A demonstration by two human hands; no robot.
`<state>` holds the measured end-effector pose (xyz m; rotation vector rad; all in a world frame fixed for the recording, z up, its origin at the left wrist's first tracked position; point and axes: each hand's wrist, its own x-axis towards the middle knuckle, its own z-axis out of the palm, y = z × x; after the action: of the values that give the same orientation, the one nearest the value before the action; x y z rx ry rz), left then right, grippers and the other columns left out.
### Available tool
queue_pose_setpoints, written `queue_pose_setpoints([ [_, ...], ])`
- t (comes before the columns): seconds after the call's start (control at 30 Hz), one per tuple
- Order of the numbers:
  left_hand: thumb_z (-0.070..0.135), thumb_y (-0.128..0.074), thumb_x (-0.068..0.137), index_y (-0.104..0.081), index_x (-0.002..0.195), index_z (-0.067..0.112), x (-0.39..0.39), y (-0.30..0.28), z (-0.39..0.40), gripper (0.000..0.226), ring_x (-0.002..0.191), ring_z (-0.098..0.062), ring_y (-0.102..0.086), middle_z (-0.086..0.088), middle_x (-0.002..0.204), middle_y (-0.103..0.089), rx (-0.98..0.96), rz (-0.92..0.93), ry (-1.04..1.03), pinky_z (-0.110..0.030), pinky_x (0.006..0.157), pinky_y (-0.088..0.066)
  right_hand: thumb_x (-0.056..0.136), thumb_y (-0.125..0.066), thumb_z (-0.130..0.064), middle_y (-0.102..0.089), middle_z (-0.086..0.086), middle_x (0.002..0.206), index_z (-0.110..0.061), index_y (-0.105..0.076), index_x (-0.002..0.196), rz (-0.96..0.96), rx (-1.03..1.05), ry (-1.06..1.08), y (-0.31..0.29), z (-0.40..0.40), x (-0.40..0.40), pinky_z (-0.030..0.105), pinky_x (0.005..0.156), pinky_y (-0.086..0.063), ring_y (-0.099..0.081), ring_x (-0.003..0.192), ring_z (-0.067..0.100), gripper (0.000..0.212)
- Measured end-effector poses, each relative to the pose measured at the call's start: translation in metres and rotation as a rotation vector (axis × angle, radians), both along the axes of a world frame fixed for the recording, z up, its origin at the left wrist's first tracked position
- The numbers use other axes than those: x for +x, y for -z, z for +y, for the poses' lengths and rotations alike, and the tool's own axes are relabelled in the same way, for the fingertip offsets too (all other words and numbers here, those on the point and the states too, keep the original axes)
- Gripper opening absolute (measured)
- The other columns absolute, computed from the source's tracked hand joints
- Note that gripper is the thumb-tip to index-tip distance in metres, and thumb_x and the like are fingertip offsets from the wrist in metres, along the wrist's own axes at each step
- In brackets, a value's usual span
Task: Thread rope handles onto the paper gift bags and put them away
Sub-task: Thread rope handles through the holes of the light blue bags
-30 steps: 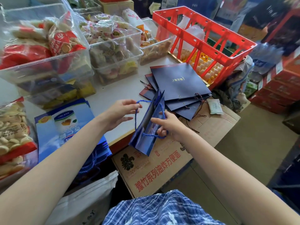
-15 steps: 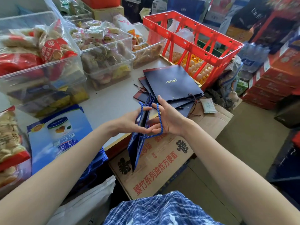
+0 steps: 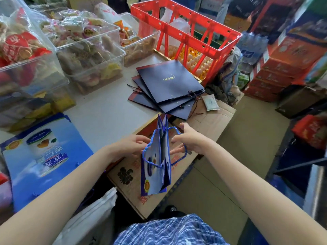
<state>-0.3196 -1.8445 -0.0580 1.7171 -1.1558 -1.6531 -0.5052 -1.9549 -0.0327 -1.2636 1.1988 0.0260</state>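
I hold a blue paper gift bag [image 3: 157, 167] upright in the air in front of the table edge, its mouth slightly open. Blue rope handles loop out from both faces, one to the left [image 3: 146, 154] and one to the right [image 3: 182, 149]. My left hand [image 3: 131, 145] grips the bag's left face. My right hand [image 3: 190, 139] grips the right face, with its fingers reaching through the right loop. A fanned stack of flat navy bags [image 3: 168, 84] lies on the table beyond, with loose dark cords [image 3: 196, 108] beside it.
A stack of flat blue printed bags [image 3: 44, 154] lies at the table's left front. Clear bins of snacks [image 3: 85, 55] line the back, and a red crate [image 3: 185, 32] stands back right. A cardboard box [image 3: 203, 124] sits under the bag, with stacked cartons [image 3: 276, 71] to the right.
The bag, pressed flat between my palms half a second ago, now hangs lower and slightly open. My hands have moved apart, and both rope loops stand out to the sides.
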Motion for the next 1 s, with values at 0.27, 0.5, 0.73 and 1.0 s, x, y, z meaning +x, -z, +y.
queue_pose_setpoints([
  [0.27,0.036,-0.066,0.079,-0.04,0.138,0.03,-0.074,0.007,0.023,0.065,0.099,-0.001,-0.057,0.009,0.123,-0.052,-0.08,-0.012,-0.035,-0.017,0.08,-0.05,0.074,-0.073,-0.034,-0.059,0.007,0.112,-0.011,-0.047,0.113,0.069,-0.304,-0.198,0.021,0.008,-0.006,0.041,0.06,-0.059,-0.066,0.09,0.025,0.052],
  [0.5,0.013,-0.056,0.092,-0.062,0.11,0.016,-0.128,0.019,0.042,0.019,0.098,-0.008,-0.05,-0.001,0.113,-0.063,-0.06,-0.187,-0.317,-0.017,0.071,-0.039,0.088,-0.051,0.007,-0.058,0.012,0.113,-0.019,-0.037,0.123,-0.19,-0.22,0.079,0.019,0.006,-0.11,0.032,0.051,-0.057,-0.068,0.075,0.023,0.046],
  [0.73,0.039,-0.056,0.09,-0.04,0.133,0.018,-0.177,-0.017,0.019,0.05,0.121,-0.021,-0.044,-0.002,0.142,-0.035,0.178,0.148,-0.583,-0.038,0.074,-0.053,0.087,-0.053,0.001,-0.06,0.011,0.11,-0.016,-0.039,0.121,-0.463,-0.444,0.385,-0.022,-0.002,-0.153,0.037,0.064,-0.059,-0.066,0.085,0.028,0.041],
  [1.0,-0.001,-0.059,0.085,-0.025,0.144,0.019,-0.147,-0.066,0.009,0.071,0.096,-0.017,-0.06,0.002,0.127,-0.052,-0.27,0.352,-0.804,-0.022,0.067,-0.053,0.074,-0.078,-0.03,-0.063,0.009,0.12,-0.014,-0.048,0.127,-0.605,-0.372,0.406,-0.04,0.003,-0.127,0.042,0.083,-0.055,-0.065,0.1,0.024,0.062],
])
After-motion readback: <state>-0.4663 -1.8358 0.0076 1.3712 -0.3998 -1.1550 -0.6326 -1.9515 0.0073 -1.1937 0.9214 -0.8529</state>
